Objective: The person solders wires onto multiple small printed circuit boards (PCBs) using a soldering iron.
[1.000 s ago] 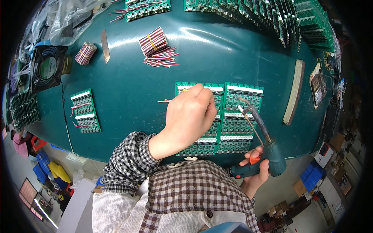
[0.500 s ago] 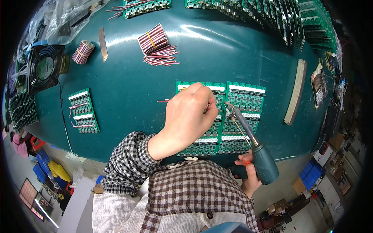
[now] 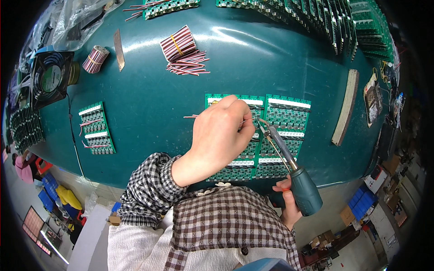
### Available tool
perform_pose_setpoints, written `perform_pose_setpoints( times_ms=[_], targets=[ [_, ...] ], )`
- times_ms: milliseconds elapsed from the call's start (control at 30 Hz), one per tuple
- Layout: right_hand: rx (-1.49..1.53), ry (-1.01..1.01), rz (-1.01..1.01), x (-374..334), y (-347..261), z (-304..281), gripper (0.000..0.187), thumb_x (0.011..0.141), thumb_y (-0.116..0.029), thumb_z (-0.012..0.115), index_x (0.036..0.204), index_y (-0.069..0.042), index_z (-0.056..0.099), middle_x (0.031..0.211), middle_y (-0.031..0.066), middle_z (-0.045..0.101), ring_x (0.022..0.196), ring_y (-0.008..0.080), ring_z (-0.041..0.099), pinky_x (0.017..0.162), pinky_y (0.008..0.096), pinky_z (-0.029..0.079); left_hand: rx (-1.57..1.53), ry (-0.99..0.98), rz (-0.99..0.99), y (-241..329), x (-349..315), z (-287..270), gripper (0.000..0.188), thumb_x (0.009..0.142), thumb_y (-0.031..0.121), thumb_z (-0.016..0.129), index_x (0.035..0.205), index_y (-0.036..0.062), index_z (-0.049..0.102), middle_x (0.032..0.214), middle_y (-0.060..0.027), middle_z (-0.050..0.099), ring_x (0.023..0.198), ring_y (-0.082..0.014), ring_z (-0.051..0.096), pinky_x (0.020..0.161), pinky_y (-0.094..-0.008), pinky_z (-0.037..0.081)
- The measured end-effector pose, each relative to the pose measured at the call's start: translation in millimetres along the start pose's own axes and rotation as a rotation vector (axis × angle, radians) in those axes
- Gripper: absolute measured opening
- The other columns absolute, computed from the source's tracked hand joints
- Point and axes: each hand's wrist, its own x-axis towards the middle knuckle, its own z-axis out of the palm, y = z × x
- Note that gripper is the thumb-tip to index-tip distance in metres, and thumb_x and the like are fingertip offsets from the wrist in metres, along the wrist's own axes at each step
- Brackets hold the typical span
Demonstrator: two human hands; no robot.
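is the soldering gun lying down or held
Held: the right hand grips the soldering gun, its tip angled toward the left hand.

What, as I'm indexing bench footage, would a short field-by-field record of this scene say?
left hand: fingers pinched on a thin wire, above the circuit boards
right hand: gripping a green-handled soldering iron
iron tip: close to the left hand's fingers; contact unclear
circuit boards: green, side by side on the green tabletop
far side: banded striped wire bundle, loose wires beside it
left side: smaller wire bundle, black fan
right side: long narrow strip
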Motion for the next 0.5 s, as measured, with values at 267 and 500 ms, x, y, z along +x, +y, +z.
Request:
perform_pose_setpoints(
  times_ms=[267, 500],
  targets=[
    [-0.029, 0.008, 0.019, -0.8, -1.1, 0.2, 0.046, 0.092, -0.025, 0.073, 0.119, 0.011, 0.061, 0.099, 0.0173, 0.065, 0.092, 0.0281, 0.068, 0.075, 0.0418, 0.064, 0.019, -0.002, -0.001, 0.6, -0.8, -0.4, 0.011, 0.077, 0.004, 0.072, 0.079, 0.004, 0.061, 0.079, -0.0119, 0.06, 0.072, -0.0333, 0.064, 0.061, -0.0439, 0.05],
    [-0.019, -0.006, 0.012, -0.2, 0.3, -1.2, 0.045, 0.093, -0.025, 0.073, 0.118, 0.01, 0.062, 0.099, 0.0172, 0.066, 0.092, 0.0277, 0.068, 0.076, 0.0418, 0.064, 0.035, -0.011, -0.009, 1.7, -0.6, -1.0, 0.011, 0.078, 0.004, 0.072, 0.079, 0.004, 0.061, 0.079, -0.012, 0.06, 0.073, -0.0334, 0.064, 0.062, -0.0439, 0.05]
  ],
)
